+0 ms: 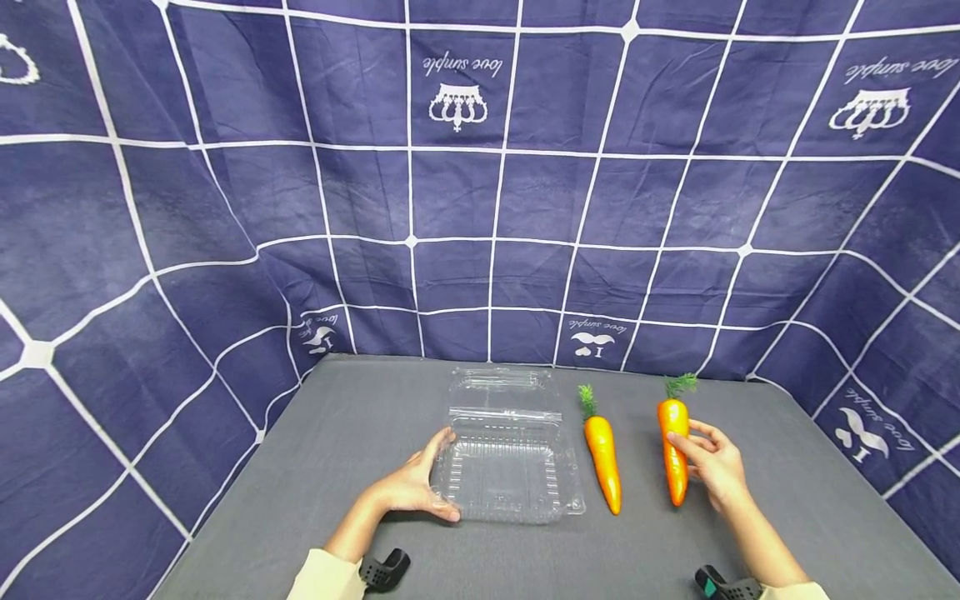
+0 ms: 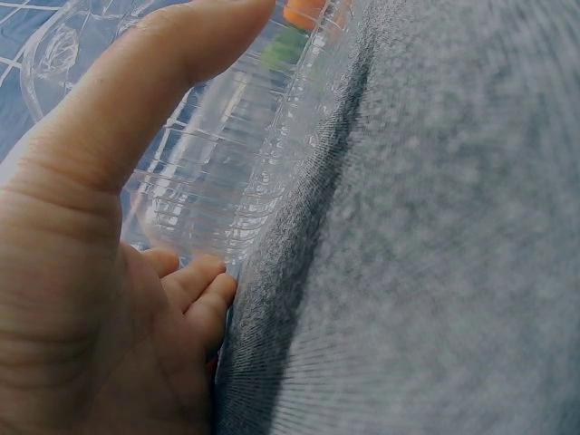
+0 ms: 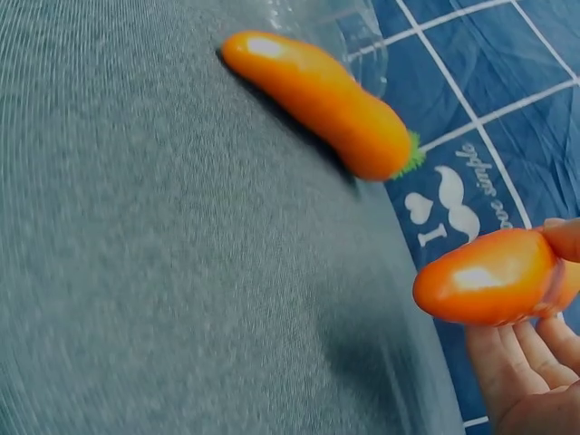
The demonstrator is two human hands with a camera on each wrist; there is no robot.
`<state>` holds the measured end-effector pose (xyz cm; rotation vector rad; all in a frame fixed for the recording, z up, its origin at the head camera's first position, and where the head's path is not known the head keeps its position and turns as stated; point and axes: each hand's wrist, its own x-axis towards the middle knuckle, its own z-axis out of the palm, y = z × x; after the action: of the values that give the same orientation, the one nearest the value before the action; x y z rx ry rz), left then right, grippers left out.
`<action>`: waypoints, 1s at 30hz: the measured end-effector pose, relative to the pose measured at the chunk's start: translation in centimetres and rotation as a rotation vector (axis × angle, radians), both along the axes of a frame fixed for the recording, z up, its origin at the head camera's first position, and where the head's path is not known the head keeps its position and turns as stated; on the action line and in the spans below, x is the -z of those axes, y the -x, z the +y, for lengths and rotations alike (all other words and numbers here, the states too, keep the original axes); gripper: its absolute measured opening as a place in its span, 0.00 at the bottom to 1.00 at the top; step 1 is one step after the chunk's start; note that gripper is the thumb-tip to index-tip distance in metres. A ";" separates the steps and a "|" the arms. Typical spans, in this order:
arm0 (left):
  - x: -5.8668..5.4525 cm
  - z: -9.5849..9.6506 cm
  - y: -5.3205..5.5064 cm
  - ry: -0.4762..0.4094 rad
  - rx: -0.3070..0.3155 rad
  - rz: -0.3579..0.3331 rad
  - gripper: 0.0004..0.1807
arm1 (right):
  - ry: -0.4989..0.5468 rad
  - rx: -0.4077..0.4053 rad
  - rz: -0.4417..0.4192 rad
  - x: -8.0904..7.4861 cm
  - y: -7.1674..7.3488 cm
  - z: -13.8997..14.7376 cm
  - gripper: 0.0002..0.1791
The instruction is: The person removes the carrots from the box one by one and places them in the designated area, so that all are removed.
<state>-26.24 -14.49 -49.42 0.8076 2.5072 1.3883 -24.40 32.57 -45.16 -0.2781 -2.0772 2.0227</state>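
Observation:
In the head view, a clear plastic container [image 1: 498, 479] with its hinged lid [image 1: 502, 387] folded back lies on the grey table. My left hand [image 1: 416, 483] holds its left side, the thumb at the front corner and the fingers along the side; the left wrist view shows the fingertips [image 2: 213, 272] right at the plastic. My right hand [image 1: 716, 471] pinches an orange carrot [image 1: 676, 454] with a green top, thumb over it. The right wrist view has this carrot [image 3: 489, 276] raised over the tabletop, a shadow below. A second carrot [image 1: 603, 462] lies between container and right hand.
The grey tabletop [image 1: 360, 392] reaches back to a blue curtain [image 1: 360, 200] with white grid lines, which also hangs at both sides. Each wrist wears a dark band [image 1: 385, 571].

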 end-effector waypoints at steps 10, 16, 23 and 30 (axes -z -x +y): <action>-0.1 0.0 0.0 -0.002 0.001 0.001 0.72 | -0.164 0.012 -0.110 0.7 0.2 1.6 0.28; -0.1 0.0 0.0 -0.002 0.002 -0.002 0.71 | -0.260 -0.067 -0.225 0.6 0.4 2.5 0.35; -0.1 0.0 0.0 0.000 0.004 -0.006 0.72 | -0.409 -0.102 -0.314 0.2 0.9 2.8 0.39; -0.2 0.0 0.0 0.001 0.002 0.000 0.72 | -0.500 -0.099 -0.303 0.2 1.5 2.3 0.39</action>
<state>-26.23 -14.53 -49.26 0.8090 2.5065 1.3861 -25.87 34.88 -45.39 -0.4132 -2.7425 1.5038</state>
